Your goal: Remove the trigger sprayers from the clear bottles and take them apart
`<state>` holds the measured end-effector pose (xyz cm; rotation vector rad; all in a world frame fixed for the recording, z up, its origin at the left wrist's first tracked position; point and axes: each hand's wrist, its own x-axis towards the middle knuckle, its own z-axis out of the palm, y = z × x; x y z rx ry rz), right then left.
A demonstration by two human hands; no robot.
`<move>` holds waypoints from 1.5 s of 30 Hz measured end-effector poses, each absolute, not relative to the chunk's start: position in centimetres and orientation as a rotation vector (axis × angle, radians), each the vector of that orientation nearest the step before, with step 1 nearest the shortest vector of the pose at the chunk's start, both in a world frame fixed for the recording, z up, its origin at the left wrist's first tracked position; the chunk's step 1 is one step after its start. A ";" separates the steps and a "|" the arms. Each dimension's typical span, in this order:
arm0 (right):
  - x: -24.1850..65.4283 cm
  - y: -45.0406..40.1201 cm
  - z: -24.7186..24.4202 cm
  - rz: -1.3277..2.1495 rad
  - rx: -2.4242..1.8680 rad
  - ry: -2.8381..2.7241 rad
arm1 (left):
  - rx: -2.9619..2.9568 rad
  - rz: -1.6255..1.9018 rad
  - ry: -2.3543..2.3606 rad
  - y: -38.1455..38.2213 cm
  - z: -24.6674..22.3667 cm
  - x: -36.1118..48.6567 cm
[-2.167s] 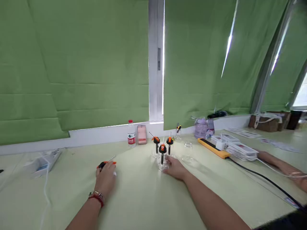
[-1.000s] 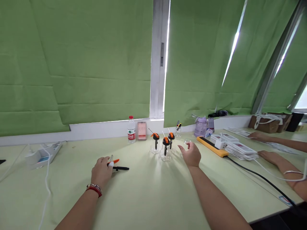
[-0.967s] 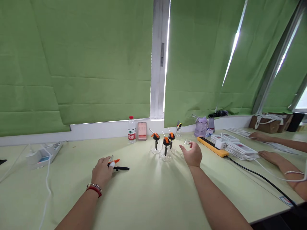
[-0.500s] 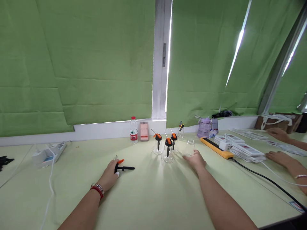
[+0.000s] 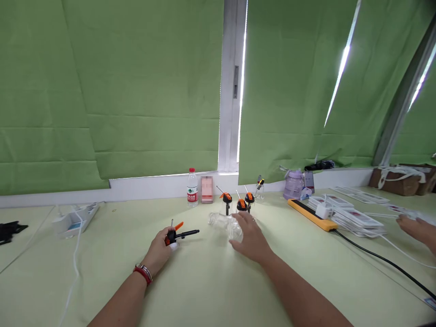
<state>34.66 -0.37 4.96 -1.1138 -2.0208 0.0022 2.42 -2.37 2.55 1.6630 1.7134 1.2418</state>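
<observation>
My left hand [image 5: 159,250] is closed around a black-and-orange bottle top [image 5: 172,237], whose long black stem points right. My right hand [image 5: 251,240] grips a clear bottle [image 5: 221,221] by its wide end. The bottle lies tilted on its side, neck toward the left, just over the table; motion blurs it slightly. Right behind it stand three clear bottles with black-and-orange tops, the left one [image 5: 227,198], the middle one [image 5: 241,205] and the right one [image 5: 250,198]. Their lower parts are partly hidden by my right hand and the held bottle.
A water bottle [image 5: 192,188] and a pink box-like item [image 5: 206,190] stand by the wall. To the right are a small jar [image 5: 260,188], a purple jug [image 5: 293,185], a yellow power strip [image 5: 315,215] and stacked white cards [image 5: 357,220]. Another person's hand [image 5: 417,231] is at far right.
My right hand has brought the clear bottle left and nearer, tipping it from standing onto its side. My left hand still holds the bottle top, now turned slightly.
</observation>
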 end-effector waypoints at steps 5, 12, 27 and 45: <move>33.8 -0.6 3.9 0.420 -1.202 -2.093 | 1.569 1.315 1.669 -2.5 2.6 2.8; 33.9 -0.8 3.8 0.559 -1.158 -2.125 | 1.594 1.284 1.626 -2.7 2.6 3.2; 32.7 -2.3 4.3 0.695 -0.952 -2.192 | 1.489 1.185 1.362 -3.7 3.2 6.0; 32.3 -2.0 3.7 0.658 -0.847 -2.227 | 1.369 1.089 1.149 -5.5 4.7 8.0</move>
